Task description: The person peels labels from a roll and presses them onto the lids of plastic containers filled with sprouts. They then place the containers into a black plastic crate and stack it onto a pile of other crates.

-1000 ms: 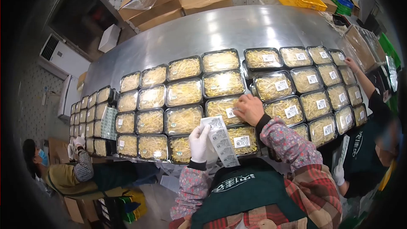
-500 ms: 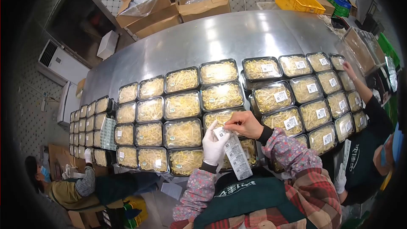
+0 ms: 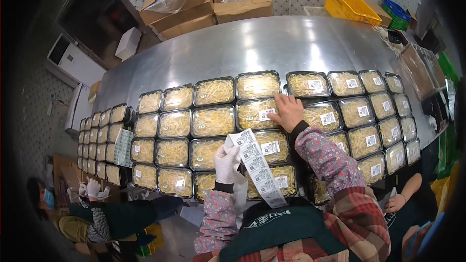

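Observation:
My left hand (image 3: 226,163), in a white glove, is closed on a long strip of printed labels (image 3: 262,174) that hangs down in front of my apron. My bare right hand (image 3: 290,112) lies over the right edge of a black tray of bean sprouts (image 3: 248,108), fingers stretched out and thumb beside a white label (image 3: 266,115) on its clear top. Nearer to me, the tray below it (image 3: 257,140) also bears a label, and so does the one by the strip (image 3: 287,171).
Rows of sprout trays (image 3: 213,92) cover the near half of the steel table (image 3: 204,53). A stack of printed sheets (image 3: 124,148) stands at the left. Co-workers are at both sides, one hand at the right (image 3: 395,203). Cardboard boxes (image 3: 242,7) and a yellow crate (image 3: 349,6) sit beyond.
My right hand has left the label strip and moved up to the second-row tray, which now bears a label. The co-worker's arm at the right has drawn back from the far trays.

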Tool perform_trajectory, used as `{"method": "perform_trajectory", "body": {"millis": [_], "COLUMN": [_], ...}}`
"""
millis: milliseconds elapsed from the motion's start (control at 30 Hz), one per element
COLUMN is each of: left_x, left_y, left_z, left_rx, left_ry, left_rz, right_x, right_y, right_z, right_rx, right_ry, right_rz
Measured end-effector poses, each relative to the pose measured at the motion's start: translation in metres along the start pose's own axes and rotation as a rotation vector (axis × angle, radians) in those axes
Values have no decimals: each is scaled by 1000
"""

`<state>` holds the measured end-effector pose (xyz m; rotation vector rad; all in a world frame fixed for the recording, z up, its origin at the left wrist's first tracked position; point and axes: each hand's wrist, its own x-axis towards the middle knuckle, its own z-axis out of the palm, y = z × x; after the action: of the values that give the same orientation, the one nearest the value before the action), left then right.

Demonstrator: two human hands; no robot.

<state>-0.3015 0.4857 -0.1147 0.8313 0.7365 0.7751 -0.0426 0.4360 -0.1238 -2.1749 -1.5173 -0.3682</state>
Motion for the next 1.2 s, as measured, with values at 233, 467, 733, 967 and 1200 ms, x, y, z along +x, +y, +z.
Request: {"method": "perform_trajectory", "body": {"millis": [233, 467, 733, 967, 1200], "left_x": [20, 8, 7, 1, 0], "left_y": [6, 1, 4, 13, 26], "left_z": [1, 67, 21, 3, 3], "left_rx": [135, 296, 94, 114, 167], "left_ry": [-171, -233, -24, 30, 98], "left_rz": [-63, 227, -54, 66, 128], "right_x": [2, -2, 98, 95, 68], "right_y": [-28, -36, 53, 43, -38], "right_z": [-47, -47, 53, 66, -21], "right_rx": [1371, 1193, 715, -25, 1121], "right_ry": [-672, -332, -52, -72, -675], "right_rz": [221, 103, 431, 90, 138]}}
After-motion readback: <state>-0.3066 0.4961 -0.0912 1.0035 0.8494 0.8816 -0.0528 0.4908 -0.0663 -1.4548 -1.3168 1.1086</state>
